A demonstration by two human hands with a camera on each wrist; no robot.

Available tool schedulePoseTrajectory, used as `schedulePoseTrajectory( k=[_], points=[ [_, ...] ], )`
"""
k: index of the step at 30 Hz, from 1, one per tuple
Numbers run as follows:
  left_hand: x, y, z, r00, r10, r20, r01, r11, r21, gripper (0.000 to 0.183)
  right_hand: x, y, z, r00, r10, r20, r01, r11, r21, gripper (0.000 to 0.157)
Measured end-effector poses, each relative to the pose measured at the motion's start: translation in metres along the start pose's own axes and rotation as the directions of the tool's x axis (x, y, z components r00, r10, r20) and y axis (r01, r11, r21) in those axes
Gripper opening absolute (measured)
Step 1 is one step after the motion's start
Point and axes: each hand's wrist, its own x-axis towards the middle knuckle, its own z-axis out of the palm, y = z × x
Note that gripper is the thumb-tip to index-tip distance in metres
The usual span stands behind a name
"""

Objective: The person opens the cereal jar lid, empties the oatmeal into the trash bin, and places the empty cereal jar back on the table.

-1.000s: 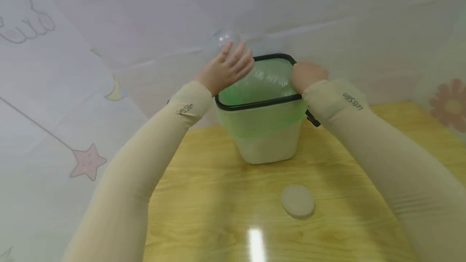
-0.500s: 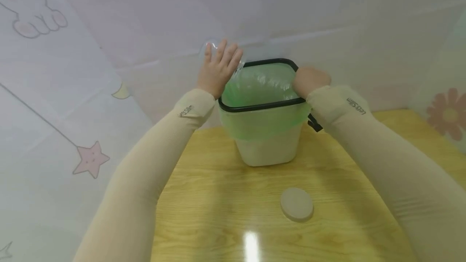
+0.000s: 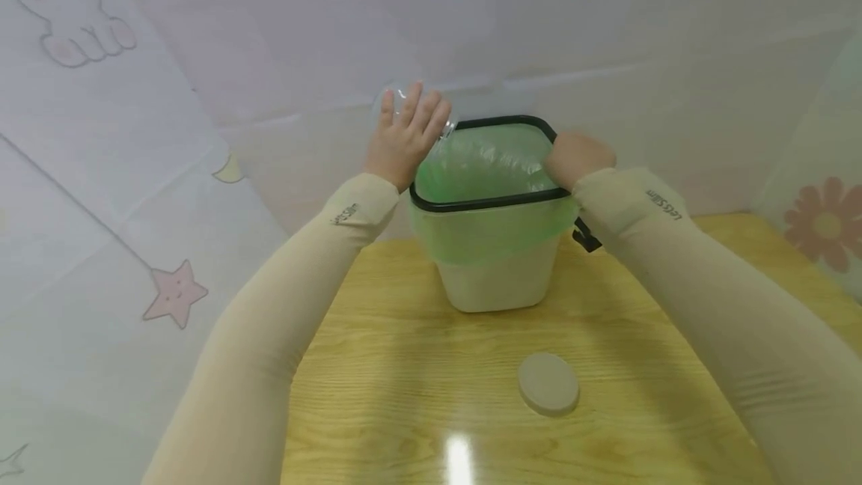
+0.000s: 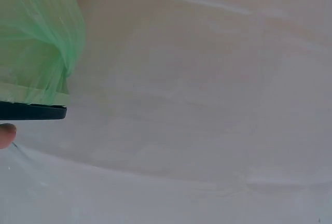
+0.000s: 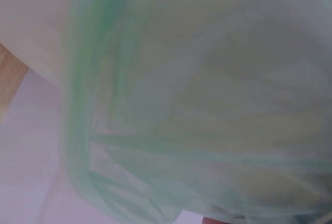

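A cream bin (image 3: 498,287) with a black rim frame (image 3: 494,204) stands on the wooden table, lined with a green plastic bag (image 3: 471,234) folded over its outside. At the rim's left corner, my left hand (image 3: 402,141) holds a clear rounded plastic container (image 3: 450,128), its fingers spread over the side; the thumb is hidden. My right hand (image 3: 579,158) is curled at the rim's right side and grips it there, its fingertips hidden. Green bag folds (image 5: 155,146) fill most of the right wrist view. One fingertip (image 4: 7,135) shows beside the rim in the left wrist view.
A beige round disc (image 3: 548,384) lies on the wooden table (image 3: 377,395) in front of the bin. A black clip-like part (image 3: 586,236) hangs at the bin's right. Behind rises a wall sheet (image 3: 323,36) printed with a star, moon and flower.
My left hand has swung slightly left and tilted more upright with the clear container. My right hand stays at the rim. The whole scene has shifted a little downward in view.
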Motion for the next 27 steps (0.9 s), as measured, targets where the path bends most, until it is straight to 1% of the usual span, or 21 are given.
schedulePoseTrajectory(
  k=[5, 9, 11, 15, 16, 18, 24, 27],
  points=[
    [0.003, 0.001, -0.001, 1.0, -0.004, -0.001, 0.004, 1.0, -0.008, 0.065, 0.001, 0.002, -0.003, 1.0, 0.009, 0.006, -0.009, 1.0, -0.004, 0.022],
    [0.002, 0.002, -0.003, 0.999, -0.033, 0.005, 0.033, 0.999, -0.041, 0.064, 0.003, 0.006, -0.003, 1.0, 0.001, 0.016, -0.001, 1.0, 0.018, 0.019],
    [0.001, 0.003, -0.005, 0.999, -0.05, -0.014, 0.049, 0.997, -0.063, 0.063, 0.003, 0.009, -0.004, 1.0, -0.014, 0.027, 0.013, 0.999, 0.042, 0.027],
    [-0.003, 0.005, -0.005, 0.993, -0.082, -0.09, 0.071, 0.991, -0.114, 0.059, 0.001, 0.013, -0.009, 0.997, -0.04, 0.072, 0.035, 0.997, 0.067, 0.055],
    [-0.004, 0.005, -0.004, 0.99, -0.087, -0.109, 0.073, 0.989, -0.13, 0.059, 0.001, 0.014, -0.01, 0.995, -0.046, 0.083, 0.04, 0.997, 0.071, 0.058],
    [-0.007, 0.006, -0.003, 0.985, -0.099, -0.138, 0.076, 0.983, -0.166, 0.06, 0.001, 0.015, -0.012, 0.994, -0.052, 0.099, 0.046, 0.997, 0.069, 0.061],
    [-0.018, 0.006, 0.0, 0.974, -0.151, -0.169, 0.097, 0.952, -0.289, 0.071, -0.001, 0.019, -0.014, 0.991, -0.081, 0.111, 0.071, 0.993, 0.09, 0.058],
    [-0.023, 0.007, 0.0, 0.966, -0.189, -0.178, 0.123, 0.937, -0.327, 0.075, -0.004, 0.019, -0.014, 0.992, -0.096, 0.085, 0.087, 0.991, 0.105, 0.04]
  ],
)
